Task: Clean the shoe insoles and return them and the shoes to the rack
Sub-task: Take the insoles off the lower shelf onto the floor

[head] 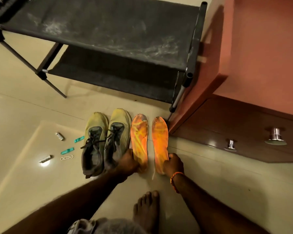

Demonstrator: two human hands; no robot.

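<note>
On the tiled floor before the rack: two orange insoles, heels in hand.

The left insole [139,141] and right insole [160,142] lie parallel, toes toward the shoe rack [108,39]; the left hand [128,162] and right hand [173,163] each curl round a heel end. The sneakers [105,141] crowd the left side, a cabinet [235,124] the right; open floor lies toward the person.

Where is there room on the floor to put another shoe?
Bare floor lies right of the right insole, before the cabinet drawers. Left of the shoes it is crowded with small clips.
</note>
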